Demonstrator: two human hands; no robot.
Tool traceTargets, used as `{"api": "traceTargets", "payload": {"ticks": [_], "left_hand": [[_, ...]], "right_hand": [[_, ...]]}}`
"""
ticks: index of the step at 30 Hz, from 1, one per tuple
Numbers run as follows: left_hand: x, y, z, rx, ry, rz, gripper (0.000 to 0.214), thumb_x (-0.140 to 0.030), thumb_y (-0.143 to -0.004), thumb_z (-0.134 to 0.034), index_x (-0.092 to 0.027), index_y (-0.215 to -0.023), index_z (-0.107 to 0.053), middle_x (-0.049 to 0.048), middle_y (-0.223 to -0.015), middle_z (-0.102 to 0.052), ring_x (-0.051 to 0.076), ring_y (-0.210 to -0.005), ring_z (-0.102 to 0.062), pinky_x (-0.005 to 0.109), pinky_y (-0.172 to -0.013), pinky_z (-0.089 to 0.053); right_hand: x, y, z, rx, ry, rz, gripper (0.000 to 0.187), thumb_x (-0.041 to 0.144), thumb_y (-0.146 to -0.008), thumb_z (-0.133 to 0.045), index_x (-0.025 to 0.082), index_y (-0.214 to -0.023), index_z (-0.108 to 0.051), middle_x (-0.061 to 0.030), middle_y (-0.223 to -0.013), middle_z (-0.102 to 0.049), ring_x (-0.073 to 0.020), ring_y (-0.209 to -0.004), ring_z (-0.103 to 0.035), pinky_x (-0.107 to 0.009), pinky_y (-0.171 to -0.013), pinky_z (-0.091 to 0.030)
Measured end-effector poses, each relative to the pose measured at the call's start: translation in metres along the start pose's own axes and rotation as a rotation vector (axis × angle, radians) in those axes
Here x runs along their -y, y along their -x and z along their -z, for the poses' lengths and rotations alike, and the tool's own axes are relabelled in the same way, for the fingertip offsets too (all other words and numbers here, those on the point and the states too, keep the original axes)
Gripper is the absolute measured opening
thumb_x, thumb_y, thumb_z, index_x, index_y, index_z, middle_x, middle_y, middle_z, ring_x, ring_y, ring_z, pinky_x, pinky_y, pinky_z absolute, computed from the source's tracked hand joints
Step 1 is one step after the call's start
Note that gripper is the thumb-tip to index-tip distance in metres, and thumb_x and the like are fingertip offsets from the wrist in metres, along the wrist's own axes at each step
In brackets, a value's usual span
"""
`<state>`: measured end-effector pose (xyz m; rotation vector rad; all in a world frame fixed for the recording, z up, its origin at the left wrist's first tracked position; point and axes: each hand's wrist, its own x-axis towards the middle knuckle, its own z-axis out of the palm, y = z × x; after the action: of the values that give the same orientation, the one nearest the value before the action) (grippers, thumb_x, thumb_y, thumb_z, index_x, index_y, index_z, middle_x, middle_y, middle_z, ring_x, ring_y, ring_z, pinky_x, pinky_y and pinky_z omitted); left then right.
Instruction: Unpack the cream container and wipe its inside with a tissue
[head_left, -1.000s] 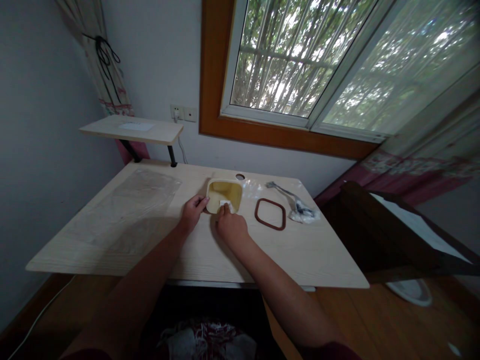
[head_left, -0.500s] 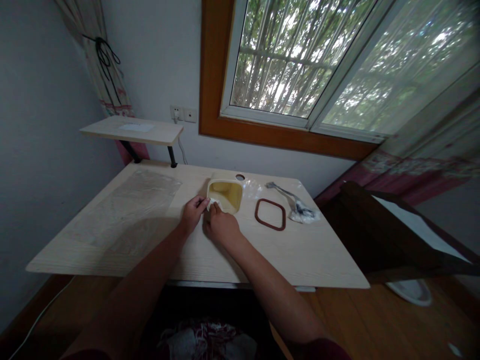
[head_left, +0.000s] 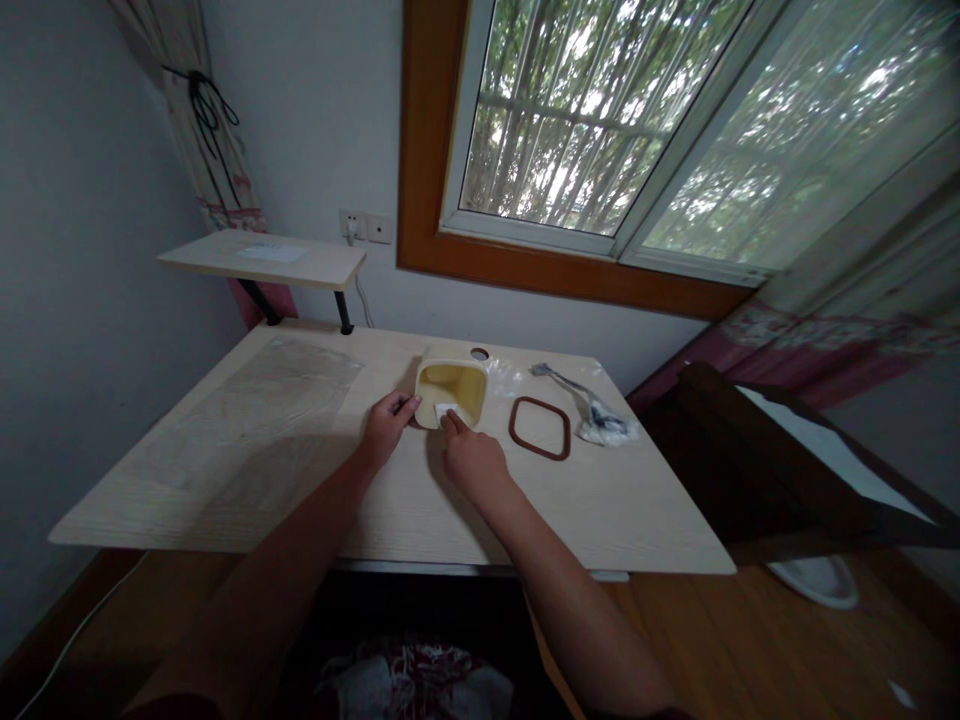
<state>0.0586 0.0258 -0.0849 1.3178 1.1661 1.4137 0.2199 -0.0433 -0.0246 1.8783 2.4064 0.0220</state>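
A cream-yellow plastic container with rounded corners rests on the table, its open side turned towards me. My left hand grips the container's left edge with thumb and fingers closed. Inside the lower rim lies a small white wipe or piece of tissue. The fingers of my right hand press on that wipe against the container's inner wall. Part of the wipe is hidden beneath the fingertips.
Right of the container lie a brown rounded-square ring and a grey cable partly in a clear bag. A transparent plastic sheet covers the table's left part, below a raised shelf. A dark brown object stands beyond the right edge.
My right hand has slid right with the white wipe, from the container's left corner to the middle of its lower wall. The left hand stays at the left edge.
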Motion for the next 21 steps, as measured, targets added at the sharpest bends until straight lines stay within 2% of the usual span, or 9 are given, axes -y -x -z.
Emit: {"api": "traceTargets", "payload": {"ticks": [4,10,15,21], "left_hand": [[0.004,-0.001,0.000,0.002,-0.007,-0.009,0.041,-0.058,-0.077,-0.068,-0.020,-0.070,-0.059,-0.0035,-0.060,-0.054,0.012,-0.057,-0.052,0.023,-0.056,-0.043],[0.006,-0.002,0.001,0.006,-0.003,-0.018,0.039,-0.057,-0.078,-0.069,-0.019,-0.071,-0.060,-0.0035,-0.059,-0.055,0.012,-0.057,-0.053,0.023,-0.056,-0.043],[0.009,-0.003,0.001,0.008,0.002,-0.012,0.038,-0.056,-0.078,-0.070,-0.019,-0.073,-0.061,-0.0035,-0.059,-0.056,0.012,-0.056,-0.054,0.023,-0.055,-0.044],[0.009,-0.003,0.003,0.014,-0.028,-0.031,0.037,-0.055,-0.081,-0.068,-0.020,-0.071,-0.060,-0.0037,-0.058,-0.056,0.012,-0.058,-0.054,0.024,-0.060,-0.045]], "right_hand": [[-0.001,-0.006,-0.005,0.004,0.019,-0.058,0.053,0.016,-0.099,-0.032,0.014,-0.151,-0.043,-0.0258,-0.158,-0.039,-0.0281,-0.096,-0.075,-0.043,-0.079,-0.060],[0.005,-0.017,-0.007,0.001,0.007,-0.068,0.053,0.013,-0.099,-0.029,0.009,-0.150,-0.044,-0.0304,-0.157,-0.038,-0.0292,-0.100,-0.075,-0.043,-0.078,-0.061],[0.010,-0.026,-0.004,0.011,-0.012,-0.009,0.051,0.015,-0.100,-0.031,0.006,-0.148,-0.046,-0.0311,-0.155,-0.041,-0.0299,-0.104,-0.073,-0.042,-0.081,-0.060],[0.018,-0.029,0.003,-0.015,-0.060,0.084,0.049,0.018,-0.099,-0.035,0.009,-0.145,-0.049,-0.0266,-0.152,-0.047,-0.0299,-0.104,-0.073,-0.041,-0.082,-0.059]]}}
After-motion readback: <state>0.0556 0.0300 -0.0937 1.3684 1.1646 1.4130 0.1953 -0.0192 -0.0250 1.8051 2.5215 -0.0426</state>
